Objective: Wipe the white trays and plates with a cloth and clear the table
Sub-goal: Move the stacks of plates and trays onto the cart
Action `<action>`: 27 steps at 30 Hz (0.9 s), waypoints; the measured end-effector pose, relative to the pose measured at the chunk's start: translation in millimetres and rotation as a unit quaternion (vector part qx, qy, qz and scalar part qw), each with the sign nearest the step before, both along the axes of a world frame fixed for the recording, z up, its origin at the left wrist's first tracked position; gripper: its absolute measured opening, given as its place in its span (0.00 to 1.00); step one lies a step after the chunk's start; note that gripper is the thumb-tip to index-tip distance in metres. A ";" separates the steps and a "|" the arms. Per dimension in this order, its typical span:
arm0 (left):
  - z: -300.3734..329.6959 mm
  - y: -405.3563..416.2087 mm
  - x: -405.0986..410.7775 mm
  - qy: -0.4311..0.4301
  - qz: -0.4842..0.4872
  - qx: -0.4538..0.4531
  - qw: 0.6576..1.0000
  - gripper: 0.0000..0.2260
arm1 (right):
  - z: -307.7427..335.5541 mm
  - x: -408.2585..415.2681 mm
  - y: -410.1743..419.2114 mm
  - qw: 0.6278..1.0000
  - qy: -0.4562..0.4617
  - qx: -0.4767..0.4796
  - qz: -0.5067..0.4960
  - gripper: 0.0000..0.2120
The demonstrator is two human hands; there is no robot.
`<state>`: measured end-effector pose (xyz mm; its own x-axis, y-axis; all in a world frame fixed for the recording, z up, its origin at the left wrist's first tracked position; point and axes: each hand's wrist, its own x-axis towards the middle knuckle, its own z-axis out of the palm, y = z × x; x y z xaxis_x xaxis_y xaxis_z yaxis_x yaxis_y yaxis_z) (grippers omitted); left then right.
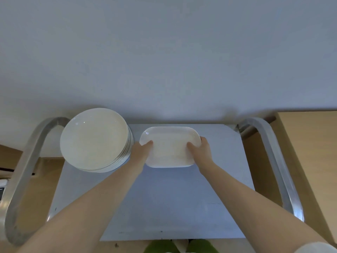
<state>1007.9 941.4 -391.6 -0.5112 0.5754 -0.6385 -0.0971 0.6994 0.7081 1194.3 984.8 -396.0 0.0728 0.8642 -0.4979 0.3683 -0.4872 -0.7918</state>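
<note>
- Fingers of the left hand [141, 149] and right hand [201, 147] clasp opposite short ends of the white tray [169, 147], thumbs on top.
- Plate stack [94, 139] sits just left, on the surface [164, 198].

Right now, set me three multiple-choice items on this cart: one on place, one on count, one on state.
1. Where is the stack of round plates?
A. left of the oval tray
B. right of it
C. on it

2. How many hands hold the oval tray?
A. none
B. one
C. two

3. How does the top plate look?
A. bare
B. full of food
C. covered by a cloth

Answers:
1 A, the stack stands at the cart's left rear.
2 C, left hand and right hand grip its ends.
3 A, nothing lies on it.
</note>
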 end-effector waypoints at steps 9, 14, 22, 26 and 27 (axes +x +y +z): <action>-7.2 14.5 -3.3 0.000 -0.014 0.007 1.000 0.15 | -6.6 -8.0 11.7 1.000 -0.015 -0.003 0.022 0.25; -13.4 16.3 -9.3 -0.003 -0.024 -0.008 1.000 0.17 | -10.8 -12.9 15.2 1.000 -0.015 -0.009 0.022 0.25; -20.5 20.6 -15.1 -0.009 -0.034 -0.021 0.999 0.17 | -16.5 -16.7 19.1 0.999 -0.014 -0.027 0.020 0.25; -21.3 24.7 -18.4 -0.015 -0.039 -0.022 0.999 0.18 | -16.7 -17.0 23.3 0.999 -0.014 -0.035 0.020 0.25; -21.2 25.7 -19.4 -0.015 -0.041 -0.023 0.999 0.18 | -16.9 -17.4 23.8 0.999 -0.015 -0.037 0.020 0.25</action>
<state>988.5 967.1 -412.9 -0.4444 0.5841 -0.6792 -0.0584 0.7377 0.6726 1176.9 1008.5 -412.9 0.0539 0.8281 -0.5580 0.4117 -0.5275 -0.7431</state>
